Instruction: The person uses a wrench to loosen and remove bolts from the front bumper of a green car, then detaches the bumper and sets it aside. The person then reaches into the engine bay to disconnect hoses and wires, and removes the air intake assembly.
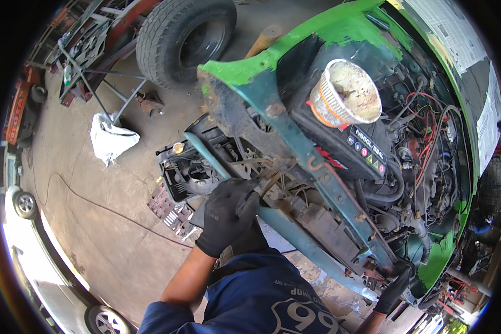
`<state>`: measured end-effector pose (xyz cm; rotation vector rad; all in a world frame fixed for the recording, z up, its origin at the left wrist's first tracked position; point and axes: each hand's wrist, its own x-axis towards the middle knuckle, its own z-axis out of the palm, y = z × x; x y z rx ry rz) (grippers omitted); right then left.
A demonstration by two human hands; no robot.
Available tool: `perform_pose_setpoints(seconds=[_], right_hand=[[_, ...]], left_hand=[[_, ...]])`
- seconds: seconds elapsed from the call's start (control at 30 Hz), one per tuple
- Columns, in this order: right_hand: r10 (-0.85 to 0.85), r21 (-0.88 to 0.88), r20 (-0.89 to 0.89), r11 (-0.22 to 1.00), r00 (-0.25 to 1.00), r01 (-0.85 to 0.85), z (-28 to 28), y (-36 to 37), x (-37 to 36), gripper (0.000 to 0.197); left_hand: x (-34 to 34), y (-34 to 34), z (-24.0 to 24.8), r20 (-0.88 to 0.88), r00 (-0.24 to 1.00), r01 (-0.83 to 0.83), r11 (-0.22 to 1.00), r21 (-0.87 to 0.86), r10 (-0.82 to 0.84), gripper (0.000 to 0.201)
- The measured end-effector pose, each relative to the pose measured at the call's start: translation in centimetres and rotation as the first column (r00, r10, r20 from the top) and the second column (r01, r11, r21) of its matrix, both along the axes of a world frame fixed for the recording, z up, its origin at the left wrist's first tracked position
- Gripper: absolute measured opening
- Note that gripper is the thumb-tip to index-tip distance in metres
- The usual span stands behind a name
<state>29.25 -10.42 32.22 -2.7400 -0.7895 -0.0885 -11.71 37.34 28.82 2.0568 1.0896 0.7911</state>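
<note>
My left hand (228, 214), in a black glove, is raised in front of the teal front crossbar (312, 250) of a vehicle. Its fingers are curled in; whatever they may hold is too small or hidden to make out. Out at the right end of the front frame (339, 195) is my right hand (394, 289), also black-gloved. It reaches in by the rusty corner of the frame, where its fingers are lost in shadow among dark parts. Between the hands lies the exposed, partly rusted front of the engine bay (417, 145).
A dirty paper tub (348, 94) stands on the black battery (339, 139). Bright green paint covers the fender (317, 28). On the floor are an open tool case (192, 181), a loose tyre (186, 42), a white sack (110, 139) and a hose (111, 209). Parked cars line the left.
</note>
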Motion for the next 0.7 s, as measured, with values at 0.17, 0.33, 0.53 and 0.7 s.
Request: perform_pose_setpoints(seconds=[0.17, 0.33, 0.53, 0.7], right_hand=[[0.035, -0.166, 0.157, 0.986, 0.987, -0.008, -0.4, -2.0, -1.3, 0.046], [0.019, -0.051, 0.183, 0.999, 0.983, -0.009, 0.7, 1.3, -3.2, 0.049], [0.085, 0.156, -0.017, 0.984, 0.996, -0.082, 3.6, 7.9, -4.9, 0.054], [0.095, 0.165, -0.031, 0.982, 0.995, -0.089, 3.7, 6.9, -4.6, 0.048]], left_hand=[[4.9, 4.3, -1.7, -0.232, 0.865, 0.462, 0.886, 0.027, -0.444, 0.024], [8.0, 4.5, -6.0, -0.351, 0.564, 0.774, 0.627, -0.089, -0.747, 0.031], [8.9, 4.9, -9.9, 0.103, 0.414, 0.540, 0.153, -0.828, -0.904, 0.045], [9.4, 5.3, -9.2, -0.258, 0.193, 0.749, 0.312, -0.585, -0.947, 0.052]])
